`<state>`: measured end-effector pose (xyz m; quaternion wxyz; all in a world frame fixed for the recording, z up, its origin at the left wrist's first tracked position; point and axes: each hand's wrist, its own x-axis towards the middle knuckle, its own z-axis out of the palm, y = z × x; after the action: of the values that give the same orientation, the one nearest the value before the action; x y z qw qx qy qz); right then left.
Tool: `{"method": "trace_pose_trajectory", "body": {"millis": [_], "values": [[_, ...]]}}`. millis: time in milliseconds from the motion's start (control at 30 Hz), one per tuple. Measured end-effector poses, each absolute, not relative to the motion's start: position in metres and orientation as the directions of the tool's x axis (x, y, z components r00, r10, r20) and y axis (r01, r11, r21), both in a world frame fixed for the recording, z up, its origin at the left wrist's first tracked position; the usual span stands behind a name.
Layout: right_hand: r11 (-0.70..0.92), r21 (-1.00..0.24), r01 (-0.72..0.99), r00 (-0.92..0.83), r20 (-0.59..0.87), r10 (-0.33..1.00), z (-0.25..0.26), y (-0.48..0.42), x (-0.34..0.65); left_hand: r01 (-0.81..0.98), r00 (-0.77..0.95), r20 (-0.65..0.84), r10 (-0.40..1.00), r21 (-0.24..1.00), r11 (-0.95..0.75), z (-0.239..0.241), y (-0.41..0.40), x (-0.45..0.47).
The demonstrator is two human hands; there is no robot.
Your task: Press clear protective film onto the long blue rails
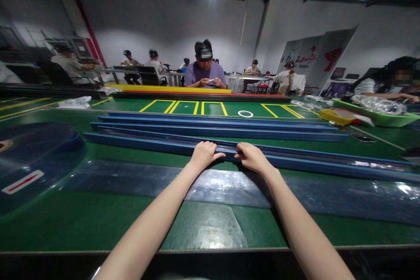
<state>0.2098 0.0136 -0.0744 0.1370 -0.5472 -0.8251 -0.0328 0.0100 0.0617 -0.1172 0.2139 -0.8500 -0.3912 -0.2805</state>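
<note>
Both of my arms reach forward over a green worktable (pixel 98 214). My left hand (pixel 204 154) and my right hand (pixel 251 156) rest side by side on the nearest of several long blue rails (pixel 138 145). The fingers of each hand curl over the rail's top edge and grip it. More blue rails (pixel 213 127) lie parallel just behind. A strip of clear plastic film (pixel 229 186) lies on the table under my wrists.
A blue curved panel (pixel 36 157) lies at the left. A white ring (pixel 245 113) sits on yellow floor-style markings farther back. A green tray (pixel 380 118) with clear parts and a yellow tray (pixel 334 116) stand at the right. People sit at tables beyond.
</note>
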Motion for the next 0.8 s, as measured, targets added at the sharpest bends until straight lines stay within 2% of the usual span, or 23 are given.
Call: {"method": "trace_pose_trajectory", "body": {"millis": [800], "values": [[0.372,-0.058,0.926,-0.350,0.232,0.907,-0.0708,0.0132,0.2079,0.763,0.543,0.663,0.516,-0.133,-0.632,-0.1176,0.0625,0.0095]]}}
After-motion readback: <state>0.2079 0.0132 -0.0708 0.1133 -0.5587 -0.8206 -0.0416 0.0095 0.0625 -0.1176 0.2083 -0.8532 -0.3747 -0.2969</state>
